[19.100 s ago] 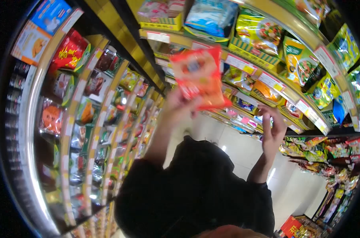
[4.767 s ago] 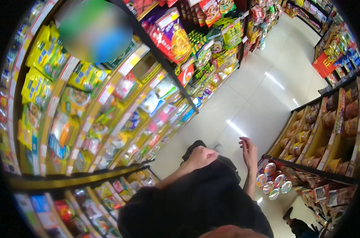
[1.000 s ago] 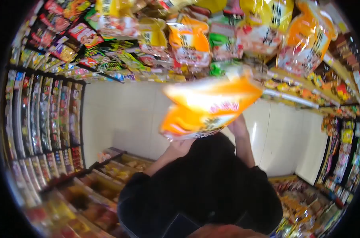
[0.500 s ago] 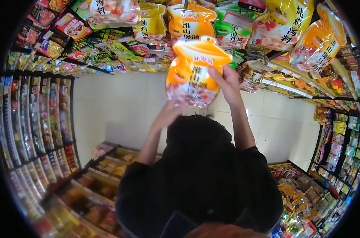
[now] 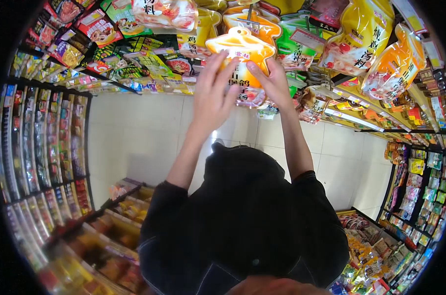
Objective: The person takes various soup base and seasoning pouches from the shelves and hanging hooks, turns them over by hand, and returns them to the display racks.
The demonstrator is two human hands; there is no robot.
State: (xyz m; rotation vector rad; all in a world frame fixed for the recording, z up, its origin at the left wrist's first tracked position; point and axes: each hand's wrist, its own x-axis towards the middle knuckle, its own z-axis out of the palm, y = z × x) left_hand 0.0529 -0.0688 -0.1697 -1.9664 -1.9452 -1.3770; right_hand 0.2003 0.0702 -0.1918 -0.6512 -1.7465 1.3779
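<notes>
In front of the hanging goods I hold an orange, pot-shaped soup-mix packet (image 5: 245, 45), with a hanging hole at its top. My right hand (image 5: 273, 84) grips its right edge, thumb on the front face and fingers behind. My left hand (image 5: 214, 93) lies over the packet's left side with fingers spread, covering part of the print. Just behind the packet's top, a similar orange packet (image 5: 255, 28) hangs from a metal display hook (image 5: 249, 14). I cannot tell whether the held packet touches it.
A yellow packet (image 5: 192, 37) hangs to the left and a green packet (image 5: 294, 46) to the right. Further right hang a large yellow packet (image 5: 358, 42) and another orange packet (image 5: 392, 64). Stocked shelves (image 5: 46, 137) stand at left, bins (image 5: 117, 221) behind me, tiled floor (image 5: 139, 128) below.
The packet has moved up towards the hook, my right hand still on its edge. My left hand has risen from below the packet's lower left onto its front.
</notes>
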